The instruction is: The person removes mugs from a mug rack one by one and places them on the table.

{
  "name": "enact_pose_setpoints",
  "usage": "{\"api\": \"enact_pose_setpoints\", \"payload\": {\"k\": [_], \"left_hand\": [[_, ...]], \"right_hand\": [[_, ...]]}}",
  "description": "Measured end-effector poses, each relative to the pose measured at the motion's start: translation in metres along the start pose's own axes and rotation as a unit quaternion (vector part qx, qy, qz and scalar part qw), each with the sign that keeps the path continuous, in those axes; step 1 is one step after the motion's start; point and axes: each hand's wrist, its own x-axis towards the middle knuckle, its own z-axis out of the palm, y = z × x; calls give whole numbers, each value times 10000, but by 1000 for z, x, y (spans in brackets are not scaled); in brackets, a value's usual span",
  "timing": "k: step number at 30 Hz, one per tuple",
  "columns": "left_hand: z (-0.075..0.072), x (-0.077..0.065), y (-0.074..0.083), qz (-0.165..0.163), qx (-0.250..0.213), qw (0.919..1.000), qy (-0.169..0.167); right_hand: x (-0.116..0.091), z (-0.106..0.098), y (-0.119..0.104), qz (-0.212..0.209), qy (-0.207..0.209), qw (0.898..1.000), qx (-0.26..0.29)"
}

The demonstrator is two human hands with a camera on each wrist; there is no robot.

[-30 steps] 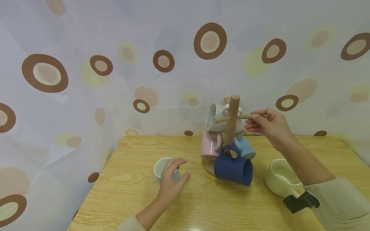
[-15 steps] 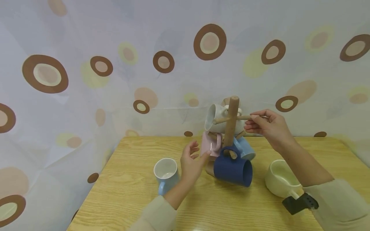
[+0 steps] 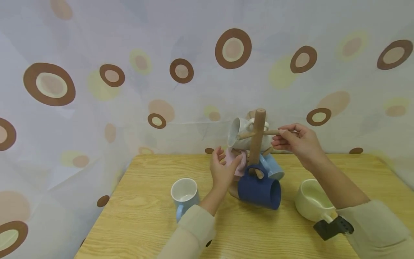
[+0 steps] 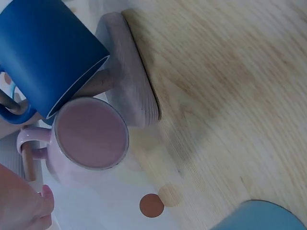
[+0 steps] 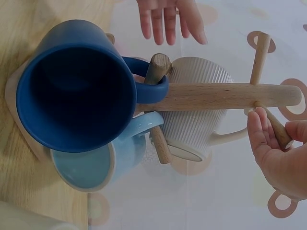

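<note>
A wooden mug tree [image 3: 257, 140] stands on the table, hung with several mugs. My right hand [image 3: 300, 144] pinches one of its upper pegs [image 5: 279, 128] between thumb and fingers. Beside the pink mug [image 4: 91, 134] is my left hand [image 3: 223, 174], fingers loosely spread; in the head view thumb and fingers overlap the mug's side. The pink mug hangs by its handle from a lower peg. A navy mug [image 3: 257, 192] hangs at the front and a light blue mug [image 5: 91, 165] at the right. Higher up, a ribbed white mug [image 5: 201, 72] hangs behind the post.
Upright on the wooden table [image 3: 145, 223], left of the tree, is another light blue mug [image 3: 185, 194]. A cream mug [image 3: 310, 203] stands to the right, partly behind my right forearm. A spotted cloth [image 3: 194, 97] hangs behind the table.
My left hand has moved from over the standing light blue mug, right and away from me, to the pink mug. My right hand has kept its pinch on the peg.
</note>
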Motion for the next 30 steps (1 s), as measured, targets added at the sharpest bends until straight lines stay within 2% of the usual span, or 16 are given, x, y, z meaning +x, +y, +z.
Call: {"api": "enact_pose_setpoints", "payload": {"k": [4,8,11,15,17,19,22,24,30], "left_hand": [[13,7,-2,-318,-57,9994,100],[23,12,-1,-836,-205,9963,70],[29,16,-1,-1110,-264,9934,118],[35,20,-3,-995,-153,9945,289],[37,21,-1,-941,58,9946,435],[38,22,-1,-1037,258,9929,516],[40,25,1,-1354,532,9876,594],[41,28,0,-1550,541,9849,547],[45,32,0,-1756,655,9805,582]], "right_hand": [[0,-2,0,14,50,10000,52],[0,-3,0,-32,9,9999,101],[0,-3,1,-76,-31,10000,48],[1,-2,2,-69,-43,10000,0],[1,-2,2,-41,-25,10000,49],[2,-1,2,-22,-4,10000,76],[2,-1,2,-27,16,10000,65],[2,-1,2,-45,29,10000,35],[1,0,1,-90,60,9999,22]]}}
